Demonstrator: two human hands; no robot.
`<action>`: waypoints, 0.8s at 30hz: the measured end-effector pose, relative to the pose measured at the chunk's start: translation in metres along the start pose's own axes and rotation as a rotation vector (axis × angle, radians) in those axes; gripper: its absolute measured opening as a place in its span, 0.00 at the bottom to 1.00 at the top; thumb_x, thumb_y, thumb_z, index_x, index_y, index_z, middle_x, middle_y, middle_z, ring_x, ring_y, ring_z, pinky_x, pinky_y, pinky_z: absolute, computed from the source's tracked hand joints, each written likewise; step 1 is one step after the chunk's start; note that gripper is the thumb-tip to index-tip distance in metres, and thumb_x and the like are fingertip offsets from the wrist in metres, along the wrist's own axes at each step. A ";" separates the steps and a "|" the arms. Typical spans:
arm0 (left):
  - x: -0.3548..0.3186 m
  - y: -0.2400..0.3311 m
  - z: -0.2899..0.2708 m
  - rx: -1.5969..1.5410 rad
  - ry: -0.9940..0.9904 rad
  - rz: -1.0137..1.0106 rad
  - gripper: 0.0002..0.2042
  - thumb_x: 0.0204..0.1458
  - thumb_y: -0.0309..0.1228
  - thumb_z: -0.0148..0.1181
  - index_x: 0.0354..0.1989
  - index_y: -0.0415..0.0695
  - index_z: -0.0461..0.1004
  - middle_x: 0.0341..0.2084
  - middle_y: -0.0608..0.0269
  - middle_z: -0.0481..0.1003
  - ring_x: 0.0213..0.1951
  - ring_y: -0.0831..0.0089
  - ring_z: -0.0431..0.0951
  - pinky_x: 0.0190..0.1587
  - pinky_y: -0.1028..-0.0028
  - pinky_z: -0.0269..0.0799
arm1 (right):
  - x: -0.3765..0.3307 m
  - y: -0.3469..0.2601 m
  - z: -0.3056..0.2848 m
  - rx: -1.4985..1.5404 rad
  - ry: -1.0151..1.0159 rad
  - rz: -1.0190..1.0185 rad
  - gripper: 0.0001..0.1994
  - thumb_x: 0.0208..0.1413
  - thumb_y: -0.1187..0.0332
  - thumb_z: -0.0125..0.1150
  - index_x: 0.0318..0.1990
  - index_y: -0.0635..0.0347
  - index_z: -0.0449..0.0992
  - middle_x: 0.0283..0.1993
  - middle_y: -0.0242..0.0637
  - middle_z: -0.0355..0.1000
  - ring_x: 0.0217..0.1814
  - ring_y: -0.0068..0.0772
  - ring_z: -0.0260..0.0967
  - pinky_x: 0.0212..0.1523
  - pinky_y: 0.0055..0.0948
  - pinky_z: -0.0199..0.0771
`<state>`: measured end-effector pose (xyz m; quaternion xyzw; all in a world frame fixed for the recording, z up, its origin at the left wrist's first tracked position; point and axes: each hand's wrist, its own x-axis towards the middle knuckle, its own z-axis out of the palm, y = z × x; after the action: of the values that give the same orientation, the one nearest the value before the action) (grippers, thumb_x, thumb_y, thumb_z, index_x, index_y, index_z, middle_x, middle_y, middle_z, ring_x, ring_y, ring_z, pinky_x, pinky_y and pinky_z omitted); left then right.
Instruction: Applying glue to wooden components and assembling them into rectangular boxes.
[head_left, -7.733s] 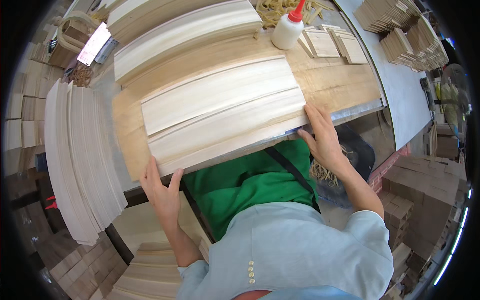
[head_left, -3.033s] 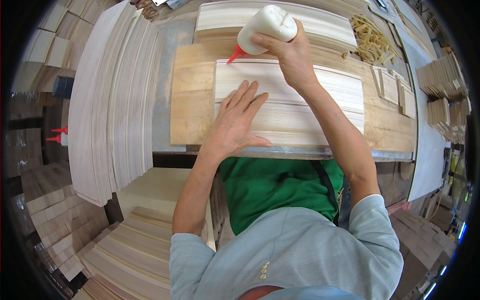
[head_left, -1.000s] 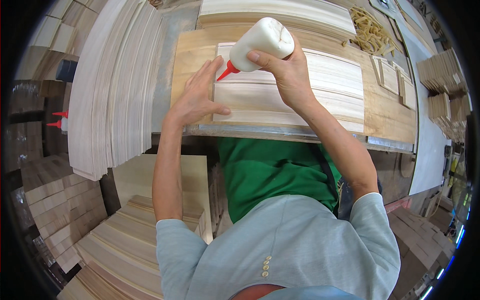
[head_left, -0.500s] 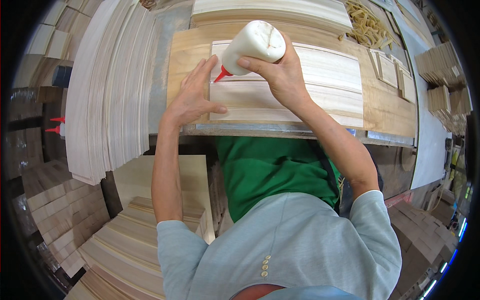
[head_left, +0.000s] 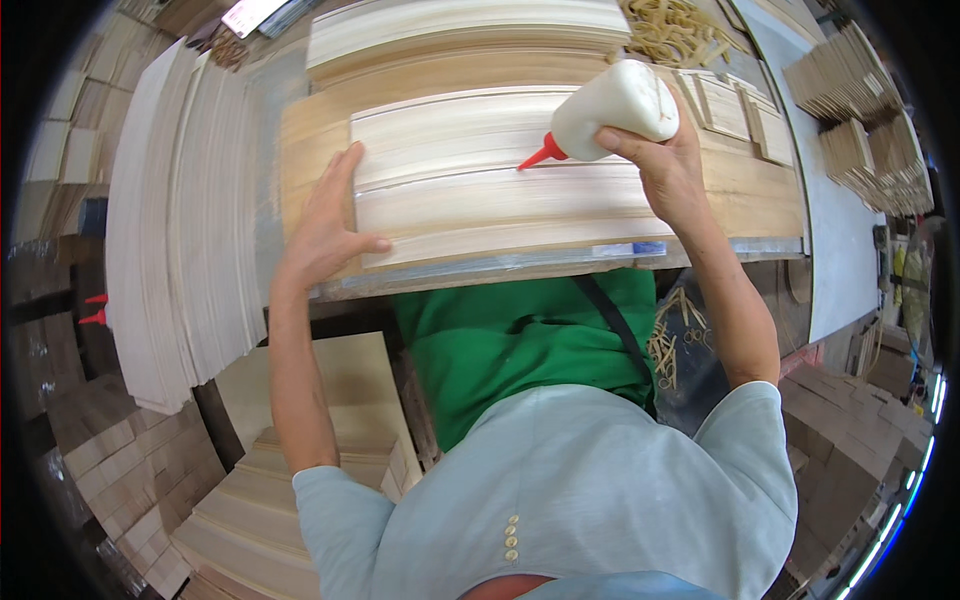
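My right hand (head_left: 672, 172) grips a white squeeze bottle (head_left: 610, 112), tilted so its red nozzle (head_left: 541, 153) points down and left. The nozzle tip meets or hovers just over a lengthwise groove in a pale wooden panel (head_left: 450, 215); I cannot tell which. My left hand (head_left: 322, 232) rests at the panel's left end, fingers spread along the edge and thumb over the near corner. Beneath the panel lies a broader wooden board (head_left: 745, 195) on the workbench.
Tall stacks of thin wood strips (head_left: 180, 220) stand on the left. More boards (head_left: 465, 35) lie behind the panel, beside a heap of tan bands (head_left: 680, 30). Small wooden pieces (head_left: 768, 128) sit at the board's right end. Wooden slats (head_left: 285, 510) are stacked below left.
My right hand has carried the bottle rightward, its nozzle moving along the groove from the panel's left end toward the middle. My left hand stays at the left end. The whole view has shifted.
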<state>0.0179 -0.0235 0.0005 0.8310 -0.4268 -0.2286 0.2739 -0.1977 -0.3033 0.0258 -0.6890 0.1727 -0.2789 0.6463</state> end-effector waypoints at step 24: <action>0.024 0.094 0.026 0.334 -0.096 0.204 0.51 0.28 0.30 0.75 0.66 0.49 0.52 0.66 0.46 0.47 0.68 0.51 0.44 0.68 0.60 0.43 | -0.023 -0.011 -0.168 0.191 0.328 -0.025 0.23 0.50 0.69 0.65 0.52 0.67 0.65 0.46 0.42 0.71 0.47 0.35 0.72 0.42 0.38 0.80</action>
<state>-0.0407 -0.0959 0.0387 0.8055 -0.5533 -0.1653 0.1332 -0.3191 -0.4216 0.0340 -0.5719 0.2401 -0.4106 0.6684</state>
